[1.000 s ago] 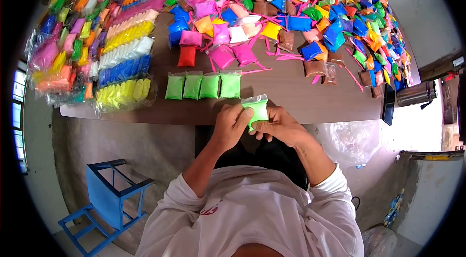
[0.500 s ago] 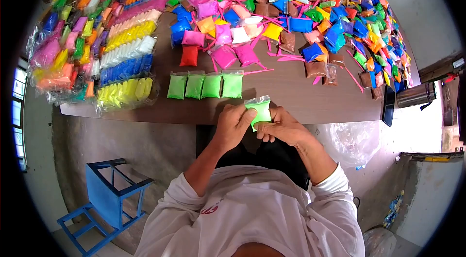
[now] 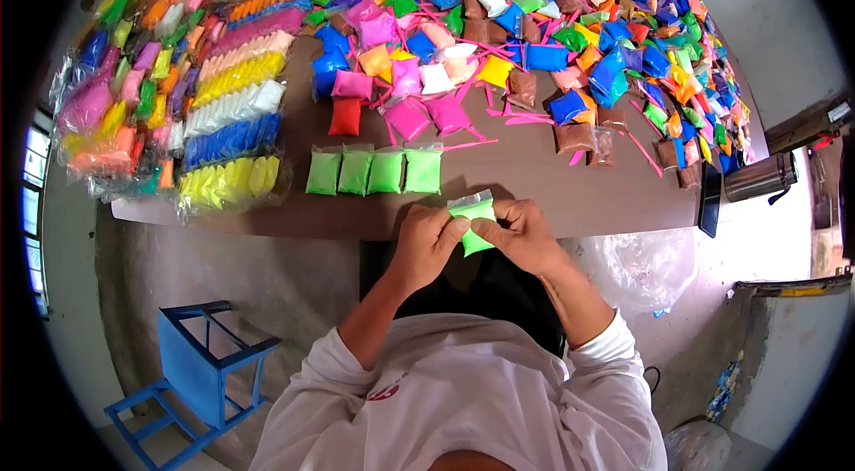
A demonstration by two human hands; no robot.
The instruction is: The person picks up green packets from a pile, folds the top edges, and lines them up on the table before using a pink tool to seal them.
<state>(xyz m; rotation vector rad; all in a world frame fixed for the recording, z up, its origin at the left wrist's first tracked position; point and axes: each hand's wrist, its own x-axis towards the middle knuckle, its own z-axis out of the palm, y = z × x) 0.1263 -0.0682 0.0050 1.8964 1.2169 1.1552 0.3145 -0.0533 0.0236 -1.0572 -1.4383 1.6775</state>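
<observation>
A small clear bag with bright green filling [image 3: 476,238] is pinched between my two hands, just over the near edge of the table [image 3: 338,218]. My left hand [image 3: 424,239] grips its left side with the thumb on the front. On the right side, my right hand [image 3: 519,238] presses its thumb against the front, fingers bent behind. The bag's transparent top strip points away from me. Beyond my hands, several matching green bags [image 3: 386,172] lie side by side in a short row.
Bundled bags in wrappers, yellow ones [image 3: 227,184] nearest, cover the table's left. A large pile of mixed-colour bags [image 3: 545,57] with pink sticks fills the back and right. A dark phone [image 3: 710,199] and metal tumbler [image 3: 760,177] are at the right edge. A blue stool [image 3: 191,369] stands lower left.
My right thumb has moved up onto the front of the green bag, which now tilts differently. The table appears slightly lower in view. The green row keeps its arrangement.
</observation>
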